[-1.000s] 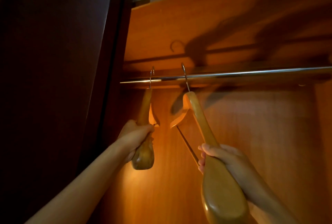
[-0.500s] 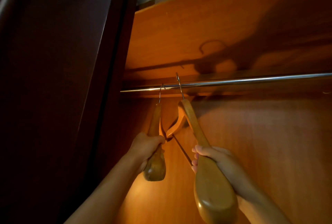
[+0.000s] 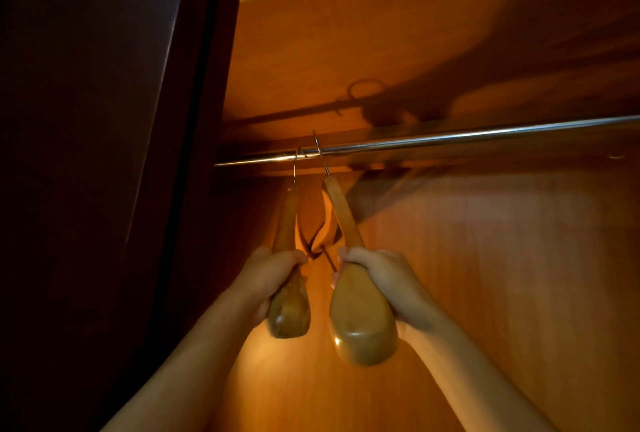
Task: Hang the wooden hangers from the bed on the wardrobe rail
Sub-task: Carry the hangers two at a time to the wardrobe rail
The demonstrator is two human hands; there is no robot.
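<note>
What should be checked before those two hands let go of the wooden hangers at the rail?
1. Hook of the left hanger over the rail: ok, its wire loops over the bar.
2. Hook of the right hanger seated: cannot tell; its wire crosses the rail at a slant.
3. Hangers free of each other: cannot tell; their far parts overlap between the hands.
4. Both held firmly: ok, the left hand grips the left hanger and the right hand grips the right hanger.
5. Room on the rail: ok, it shows bare to the right of the hooks.
</note>
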